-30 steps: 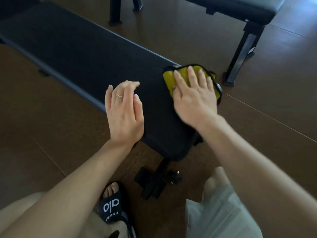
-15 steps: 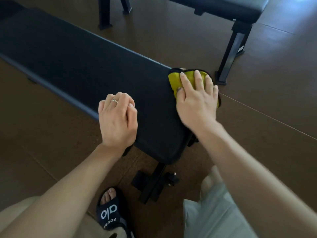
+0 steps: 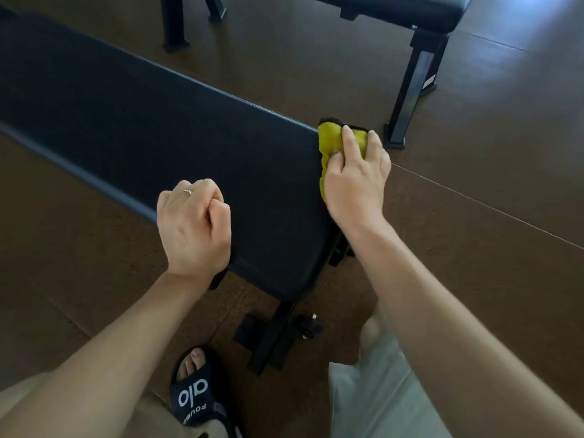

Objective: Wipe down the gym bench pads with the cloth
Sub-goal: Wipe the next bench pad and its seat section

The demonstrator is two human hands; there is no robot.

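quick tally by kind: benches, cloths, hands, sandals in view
benches: 2, the near bench pad and a second bench behind it
cloths: 1, the yellow cloth under the right hand
hands: 2, right hand and left hand, closed in a fist
sandals: 1, black sandal
total: 6

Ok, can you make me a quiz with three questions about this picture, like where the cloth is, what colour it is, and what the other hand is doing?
1. Where is the cloth?
A. on the floor
B. at the bench pad's right edge
C. on the sandal

2. What colour is the cloth?
A. yellow
B. red
C. white

3. What is the left hand doing?
A. holding a bottle
B. lying flat and open
C. curled into a loose fist

Answers: 1 B, the right hand presses it against the pad's edge. 2 A, yellow fabric shows between the fingers. 3 C, its fingers are folded in, empty, by the pad's near edge.
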